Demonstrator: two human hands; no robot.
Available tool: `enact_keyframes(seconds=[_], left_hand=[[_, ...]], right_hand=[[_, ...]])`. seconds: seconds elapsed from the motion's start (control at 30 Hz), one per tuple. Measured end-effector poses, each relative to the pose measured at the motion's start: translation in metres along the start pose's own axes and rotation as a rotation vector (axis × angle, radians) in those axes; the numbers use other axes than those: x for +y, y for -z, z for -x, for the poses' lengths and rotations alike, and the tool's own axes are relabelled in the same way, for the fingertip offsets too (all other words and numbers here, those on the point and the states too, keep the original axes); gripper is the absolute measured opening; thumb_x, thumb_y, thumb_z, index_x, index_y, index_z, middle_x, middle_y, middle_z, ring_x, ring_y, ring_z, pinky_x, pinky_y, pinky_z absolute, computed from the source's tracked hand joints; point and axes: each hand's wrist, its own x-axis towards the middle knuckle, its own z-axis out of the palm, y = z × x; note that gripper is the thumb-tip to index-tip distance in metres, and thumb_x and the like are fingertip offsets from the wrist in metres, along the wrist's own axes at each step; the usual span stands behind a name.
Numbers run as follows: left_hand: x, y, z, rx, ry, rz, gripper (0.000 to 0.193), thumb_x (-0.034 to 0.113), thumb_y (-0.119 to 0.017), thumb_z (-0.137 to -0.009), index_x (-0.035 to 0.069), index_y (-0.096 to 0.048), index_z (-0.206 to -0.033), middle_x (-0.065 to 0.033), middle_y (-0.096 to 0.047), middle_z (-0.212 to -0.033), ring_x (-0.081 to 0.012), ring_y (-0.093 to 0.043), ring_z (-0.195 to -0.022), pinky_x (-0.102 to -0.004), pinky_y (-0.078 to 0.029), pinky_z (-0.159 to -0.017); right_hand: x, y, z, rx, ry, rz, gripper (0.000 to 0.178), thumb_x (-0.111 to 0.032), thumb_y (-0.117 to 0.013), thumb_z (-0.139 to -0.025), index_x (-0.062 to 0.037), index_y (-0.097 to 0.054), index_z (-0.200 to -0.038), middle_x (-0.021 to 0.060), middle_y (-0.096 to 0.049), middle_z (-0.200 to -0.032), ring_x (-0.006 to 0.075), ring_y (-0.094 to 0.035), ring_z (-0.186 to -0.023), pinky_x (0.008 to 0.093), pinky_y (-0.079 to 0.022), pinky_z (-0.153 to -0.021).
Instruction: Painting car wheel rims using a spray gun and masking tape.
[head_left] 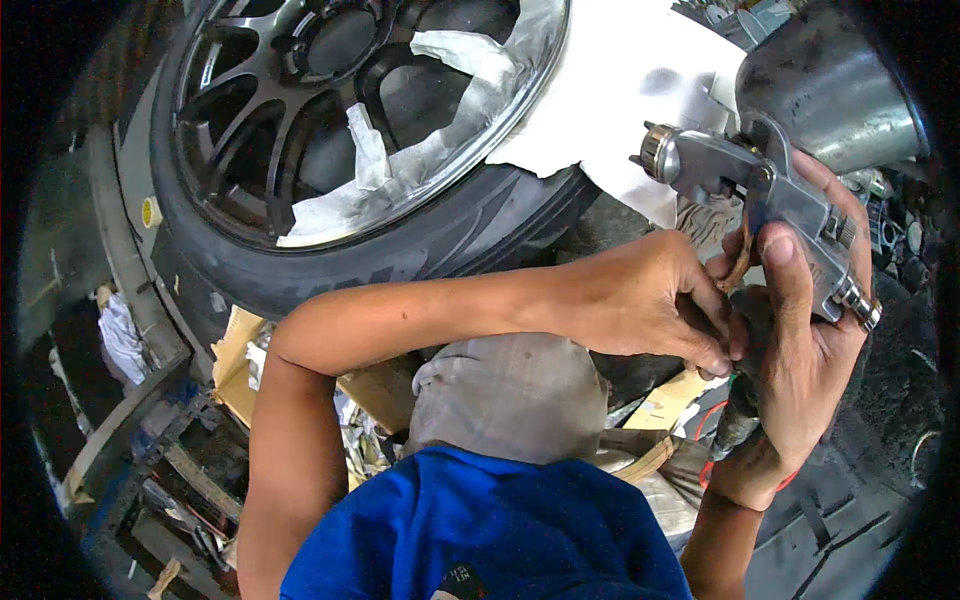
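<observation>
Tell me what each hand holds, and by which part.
Right hand: the spray gun, by the rear of its body. Left hand: what it holds, if anything, cannot be told.

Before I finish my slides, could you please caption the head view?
Right hand holding a spray gun, left hand close by, near a partly taped wheel.

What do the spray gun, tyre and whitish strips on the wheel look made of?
Spray gun: probably metal; silvery, with bright highlights on its knobs. Tyre: apparently rubber; dull black with moulded patterning. Strips: perhaps paper masking tape; matt, creased and uneven-edged.
</observation>
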Motion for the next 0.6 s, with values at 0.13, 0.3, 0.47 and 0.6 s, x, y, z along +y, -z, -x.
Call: enact_keyframes(seconds=[0.13, 0.3, 0.47, 0.6], left_hand=[[0.000, -0.005, -0.001, 0.025, -0.023, -0.045, 0.013, 0.007, -0.078, -0.089, -0.004, -0.078, -0.096, -0.0134, -0.079, -0.091, -0.0192, -0.074, -0.084, -0.0313, -0.058, -0.077], [-0.005, -0.007, -0.001, 0.049, -0.144, -0.174, 0.012, 0.008, -0.075, -0.091, -0.003, -0.079, -0.094, -0.0132, -0.078, -0.087, -0.0196, -0.073, -0.080, -0.0324, -0.057, -0.073], [0.006, -0.004, 0.005, 0.059, 0.003, -0.079, 0.012, 0.007, -0.074, -0.091, -0.004, -0.077, -0.094, -0.0147, -0.077, -0.087, -0.0208, -0.072, -0.082, -0.0322, -0.057, -0.074], [-0.001, 0.000, 0.007, 0.062, -0.070, -0.079, 0.012, 0.005, -0.073, -0.091, -0.006, -0.076, -0.095, -0.0150, -0.077, -0.088, -0.0210, -0.073, -0.081, -0.0322, -0.057, -0.072]], right_hand=[[0.000, 0.002, 0.000, -0.019, -0.002, 0.023, 0.039, -0.016, -0.064, -0.102, 0.0019, -0.058, -0.136, 0.0080, -0.069, -0.086, 0.0102, -0.062, -0.075, 0.0209, -0.047, -0.065], [0.001, -0.003, -0.001, 0.020, 0.050, -0.114, 0.038, -0.016, -0.064, -0.102, 0.0026, -0.059, -0.135, 0.0091, -0.069, -0.087, 0.0117, -0.062, -0.076, 0.0227, -0.048, -0.067], [-0.003, -0.011, -0.001, 0.024, 0.006, -0.146, 0.038, -0.016, -0.063, -0.102, 0.0029, -0.059, -0.135, 0.0093, -0.068, -0.087, 0.0117, -0.062, -0.077, 0.0210, -0.048, -0.066], [-0.003, -0.018, -0.002, 0.056, -0.043, -0.151, 0.038, -0.015, -0.062, -0.103, 0.0029, -0.058, -0.136, 0.0096, -0.068, -0.088, 0.0115, -0.062, -0.076, 0.0198, -0.046, -0.062]])
